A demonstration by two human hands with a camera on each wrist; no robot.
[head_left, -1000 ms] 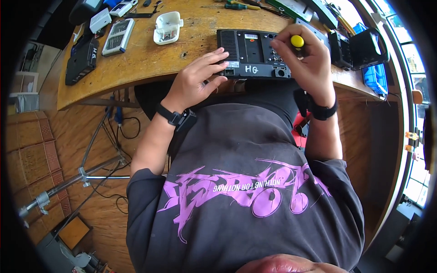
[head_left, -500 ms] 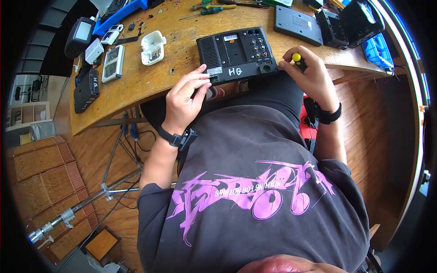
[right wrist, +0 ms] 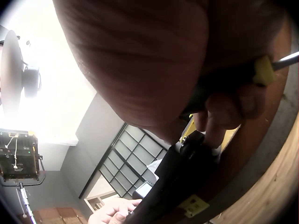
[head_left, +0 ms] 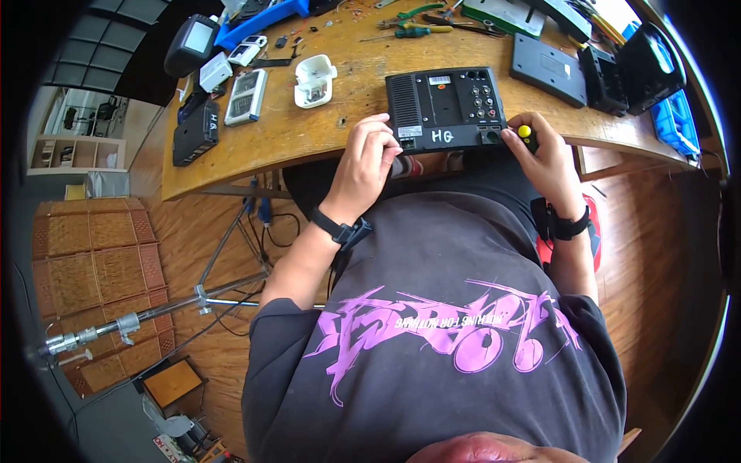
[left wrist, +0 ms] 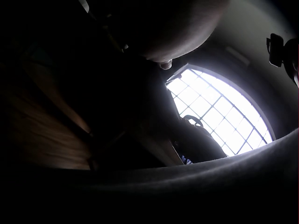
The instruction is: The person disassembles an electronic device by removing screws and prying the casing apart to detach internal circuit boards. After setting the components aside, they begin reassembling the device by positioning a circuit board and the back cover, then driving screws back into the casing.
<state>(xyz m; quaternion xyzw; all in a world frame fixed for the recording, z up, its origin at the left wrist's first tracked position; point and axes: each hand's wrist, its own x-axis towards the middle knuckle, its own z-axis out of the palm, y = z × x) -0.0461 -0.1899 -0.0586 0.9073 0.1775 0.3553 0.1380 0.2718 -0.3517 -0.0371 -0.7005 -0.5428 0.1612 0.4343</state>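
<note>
A black monitor (head_left: 448,108), marked HQ, lies back side up at the table's front edge, its vents and sockets showing. My left hand (head_left: 364,158) grips its near left corner, fingers on top and thumb lower down. At the near right corner, the fingertips of my right hand (head_left: 552,158) touch the casing. That hand also holds a screwdriver (head_left: 525,132), its yellow handle end showing above the fingers. In the right wrist view the screwdriver's yellow collar (right wrist: 264,71) and metal shaft stick out past the fingers. The left wrist view is mostly dark.
A white open case (head_left: 314,81) with small parts stands left of the monitor, beside a bit box (head_left: 246,96) and a black HQ unit (head_left: 197,133). Right of it lie a flat dark panel (head_left: 548,69) and a blue bin (head_left: 676,127). Pliers and screwdrivers (head_left: 421,31) lie behind.
My right hand has drawn back from over the sockets to the monitor's near right corner, keeping the screwdriver. The left hand stays at the left corner. The head view has shifted.
</note>
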